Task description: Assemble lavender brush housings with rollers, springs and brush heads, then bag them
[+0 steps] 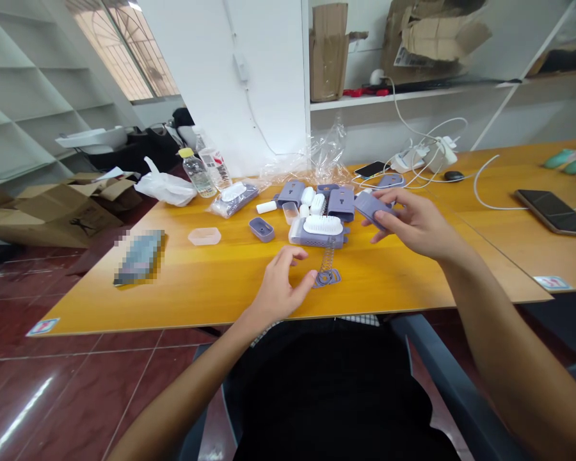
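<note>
The right hand pinches a lilac plastic casing above the yellow wooden table, the left hand hangs open just beside a coiled spring, and white and lilac parts lie about, seemingly unassembled.

The case is greyish purple, and the brush is white on its top. The table is orange yellow with brown wood lines. The floor is dark red with thin pale lines, and the cap is yellow
</note>
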A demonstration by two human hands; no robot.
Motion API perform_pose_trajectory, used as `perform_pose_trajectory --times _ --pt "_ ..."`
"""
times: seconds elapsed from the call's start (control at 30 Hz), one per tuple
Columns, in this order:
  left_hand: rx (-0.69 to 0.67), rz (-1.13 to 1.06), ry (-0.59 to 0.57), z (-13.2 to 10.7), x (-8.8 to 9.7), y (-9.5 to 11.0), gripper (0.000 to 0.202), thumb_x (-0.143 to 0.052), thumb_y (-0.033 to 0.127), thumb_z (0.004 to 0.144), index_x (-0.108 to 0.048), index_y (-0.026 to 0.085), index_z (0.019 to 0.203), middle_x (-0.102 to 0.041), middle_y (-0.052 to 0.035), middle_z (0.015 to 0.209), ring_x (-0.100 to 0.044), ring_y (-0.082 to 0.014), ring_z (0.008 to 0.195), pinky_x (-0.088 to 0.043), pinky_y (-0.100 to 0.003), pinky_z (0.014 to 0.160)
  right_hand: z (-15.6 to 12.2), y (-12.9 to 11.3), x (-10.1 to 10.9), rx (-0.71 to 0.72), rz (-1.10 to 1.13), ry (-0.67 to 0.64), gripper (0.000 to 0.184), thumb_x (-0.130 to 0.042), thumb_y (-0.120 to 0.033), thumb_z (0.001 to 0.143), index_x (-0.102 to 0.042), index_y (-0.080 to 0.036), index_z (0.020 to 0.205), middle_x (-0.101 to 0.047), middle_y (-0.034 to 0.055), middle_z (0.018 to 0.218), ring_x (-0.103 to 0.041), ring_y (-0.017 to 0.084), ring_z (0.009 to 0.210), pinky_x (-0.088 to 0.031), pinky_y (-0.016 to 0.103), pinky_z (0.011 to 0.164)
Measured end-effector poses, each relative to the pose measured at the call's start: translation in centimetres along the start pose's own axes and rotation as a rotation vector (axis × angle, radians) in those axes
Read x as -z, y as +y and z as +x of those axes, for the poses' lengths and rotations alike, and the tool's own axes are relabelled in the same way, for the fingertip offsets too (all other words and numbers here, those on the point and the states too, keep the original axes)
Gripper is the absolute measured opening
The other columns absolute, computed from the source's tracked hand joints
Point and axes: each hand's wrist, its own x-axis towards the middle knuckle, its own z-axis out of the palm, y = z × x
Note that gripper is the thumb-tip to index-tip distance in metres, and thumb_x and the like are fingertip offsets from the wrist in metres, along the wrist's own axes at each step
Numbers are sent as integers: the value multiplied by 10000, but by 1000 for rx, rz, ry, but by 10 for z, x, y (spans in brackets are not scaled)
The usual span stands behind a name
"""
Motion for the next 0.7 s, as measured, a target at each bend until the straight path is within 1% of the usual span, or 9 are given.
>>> perform_pose_trajectory --times 0.07,0.1,0.2,0.3,0.43,0.5,0.57,0.63,0.7 --pt "68 -147 40 7 -1 1 268 -657 336 1004 -563 211 1222 -684 -121 1227 -692 -263 1134 -584 -443 959 5 -8 -6 -21 80 -52 362 -820 -530 893 -602 -272 1024 -693 72 1114 -741 229 826 -650 362 537" --pt "91 -211 42 12 -2 3 295 -667 347 1001 -562 210 1241 -681 -131 1256 -692 -266 1152 -584 -434 957 8 -11 -8 -17 98 -50 409 -876 -505 847 -591 -280 1036 -704 57 1069 -735 222 794 -638 354 533" --pt "108 -328 33 32 -3 12 354 -696 374 989 -571 211 1278 -685 -147 1311 -695 -272 1180 -578 -421 970 21 -18 -12 29 123 -9 574 -995 -423 710 -586 -305 1094 -735 31 1018 -750 249 856 -665 397 667" --pt "88 -333 41 51 -1 23 329 -729 376 964 -624 203 1223 -715 -136 1272 -706 -274 1159 -578 -404 950 31 -23 -13 101 138 37 641 -1033 -388 641 -610 -299 1115 -749 36 1079 -759 277 959 -672 442 795" --pt "55 -252 -70 58 -3 28 345 -776 379 925 -687 191 1201 -755 -128 1243 -720 -285 1141 -582 -401 929 33 -23 -16 137 173 28 560 -1019 -380 663 -673 -283 1092 -749 65 1208 -753 299 1040 -669 480 861" --pt "54 -240 -120 56 -6 25 286 -734 385 957 -724 176 1152 -786 -119 1158 -742 -274 1078 -588 -394 905 32 -19 -20 159 187 9 514 -1006 -368 683 -688 -285 1078 -743 75 1243 -740 314 1095 -662 483 874" --pt "78 -280 -163 54 -9 21 279 -654 393 1012 -743 155 1128 -801 -110 1054 -762 -249 984 -594 -373 863 31 -14 -25 186 188 7 483 -997 -345 694 -673 -284 1047 -732 75 1264 -725 314 1131 -653 454 859" --pt "99 -338 -193 53 -14 18 327 -591 408 1049 -740 136 1154 -794 -97 960 -765 -224 888 -593 -340 796 30 -8 -32 191 178 -9 466 -980 -331 715 -642 -284 1033 -725 66 1239 -724 287 1087 -640 406 811" --pt "98 -357 -223 53 -18 18 345 -566 410 1063 -732 125 1166 -774 -78 882 -752 -206 820 -579 -313 743 29 -3 -37 171 154 -60 437 -951 -326 747 -621 -285 1032 -711 44 1159 -715 241 958 -619 362 737"
